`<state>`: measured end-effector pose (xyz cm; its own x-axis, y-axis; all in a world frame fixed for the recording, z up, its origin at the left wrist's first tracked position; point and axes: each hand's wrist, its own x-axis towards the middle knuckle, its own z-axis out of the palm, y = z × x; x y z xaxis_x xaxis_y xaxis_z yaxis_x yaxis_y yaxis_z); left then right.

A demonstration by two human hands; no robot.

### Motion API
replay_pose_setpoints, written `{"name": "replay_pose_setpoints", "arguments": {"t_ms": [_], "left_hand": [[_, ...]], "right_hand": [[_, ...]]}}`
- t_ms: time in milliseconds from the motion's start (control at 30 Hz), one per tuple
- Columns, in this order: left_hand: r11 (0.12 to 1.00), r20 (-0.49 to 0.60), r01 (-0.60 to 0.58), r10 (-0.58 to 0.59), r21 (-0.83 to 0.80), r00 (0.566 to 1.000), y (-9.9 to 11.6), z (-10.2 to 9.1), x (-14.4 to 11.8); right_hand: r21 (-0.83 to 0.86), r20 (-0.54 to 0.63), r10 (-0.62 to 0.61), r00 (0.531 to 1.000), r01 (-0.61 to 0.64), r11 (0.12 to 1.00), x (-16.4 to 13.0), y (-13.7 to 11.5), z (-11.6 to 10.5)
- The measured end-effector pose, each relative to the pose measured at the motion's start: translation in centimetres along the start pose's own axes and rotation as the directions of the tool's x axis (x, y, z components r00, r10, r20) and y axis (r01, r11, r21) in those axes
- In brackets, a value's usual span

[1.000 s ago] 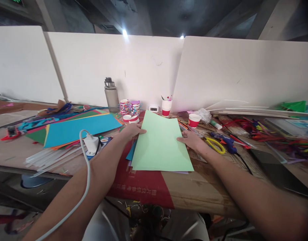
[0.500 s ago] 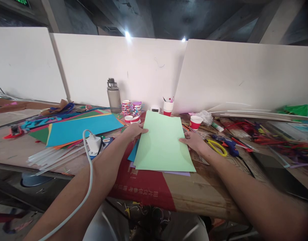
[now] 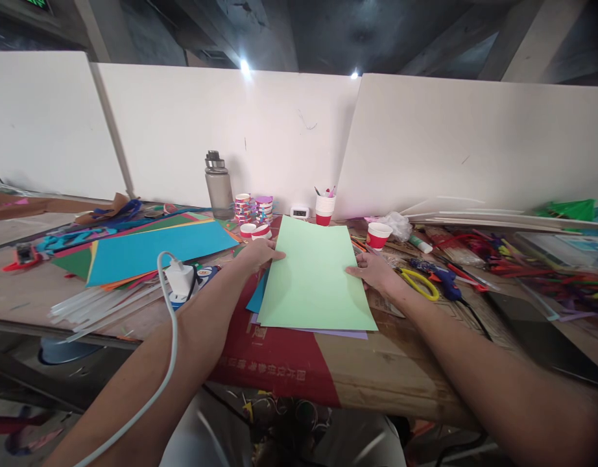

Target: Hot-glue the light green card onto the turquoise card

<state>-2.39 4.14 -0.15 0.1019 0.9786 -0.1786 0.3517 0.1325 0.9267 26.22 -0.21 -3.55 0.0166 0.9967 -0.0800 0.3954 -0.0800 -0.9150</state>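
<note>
Pale green paper (image 3: 316, 275) lies in front of me over purple paper (image 3: 347, 335) and blue paper (image 3: 257, 297), on a red and brown cardboard sheet (image 3: 289, 363). My left hand (image 3: 261, 253) grips its left edge, thumb on top and fingers underneath. On the opposite edge, my right hand (image 3: 370, 269) pinches it the same way. The fingers under the paper are partly hidden. Close to my right hand lie yellow-handled scissors (image 3: 420, 284) and a blue glue gun (image 3: 445, 282).
Behind the paper stand a bottle (image 3: 218, 188), a small digital clock (image 3: 299, 212), stacked paper cups (image 3: 325, 211) and a single cup (image 3: 378, 235). Coloured sheets (image 3: 157, 250) and clear glue sticks (image 3: 95, 311) lie left. A white cable (image 3: 170, 363) crosses my left forearm.
The pale green paper has tipped slightly lower at its far edge, showing more of the clock. Both hands keep their hold on its edges. The view has shifted slightly.
</note>
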Motion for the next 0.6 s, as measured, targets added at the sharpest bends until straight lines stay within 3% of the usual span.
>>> {"name": "replay_pose_setpoints", "arguments": {"t_ms": [233, 433, 600], "left_hand": [[0.977, -0.073, 0.023, -0.007, 0.214, 0.997, 0.4, -0.2, -0.2], [0.998, 0.017, 0.031, -0.031, 0.052, 0.999, -0.7, -0.1, 0.8], [0.999, 0.026, 0.041, -0.041, -0.002, 0.999, -0.9, 0.0, 1.4]], "right_hand": [[-0.06, 0.004, 0.009, 1.0, -0.008, 0.998, -0.4, -0.3, 0.2], [-0.053, -0.004, 0.014, 1.0, -0.014, 0.999, -0.6, -0.5, 0.1], [-0.06, -0.017, 0.003, 1.0, -0.004, 0.998, -0.1, -0.1, -0.1]]}}
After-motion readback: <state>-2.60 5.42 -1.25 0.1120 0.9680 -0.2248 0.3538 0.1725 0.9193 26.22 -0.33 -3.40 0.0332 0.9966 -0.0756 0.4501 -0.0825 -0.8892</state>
